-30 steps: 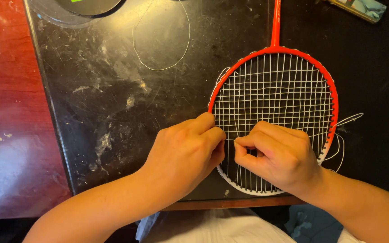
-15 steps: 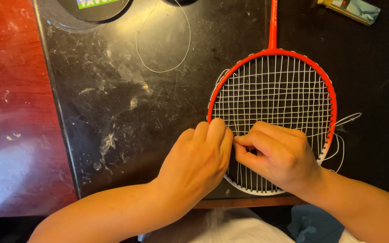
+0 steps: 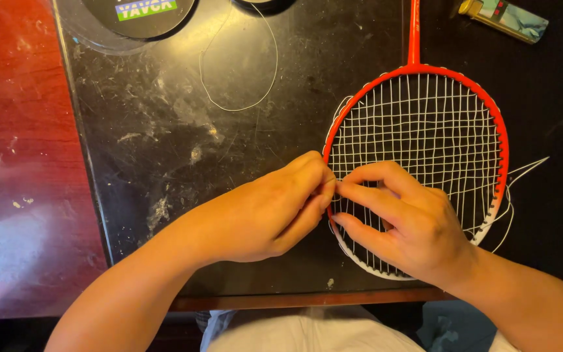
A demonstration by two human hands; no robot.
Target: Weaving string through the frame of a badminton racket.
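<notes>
Orange-framed racket (image 3: 418, 163) lies at three o'clock on the black tabletop (image 3: 184, 143), shaft pointing to twelve. Since earlier, both hands sit slightly higher on the frame's left edge. Left hand (image 3: 265, 212) and right hand (image 3: 405, 221) pinch white string (image 3: 335, 189) together. A round black label disc (image 3: 139, 13) sits at eleven.

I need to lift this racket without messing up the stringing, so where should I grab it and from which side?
Probably best by the bare orange shaft at the far end of the racket, coming from above. The shaft is straight, narrow and free, while both hands, left hand and right hand, meet at the frame's near-left edge, and loose white string trails off the right side.
</notes>
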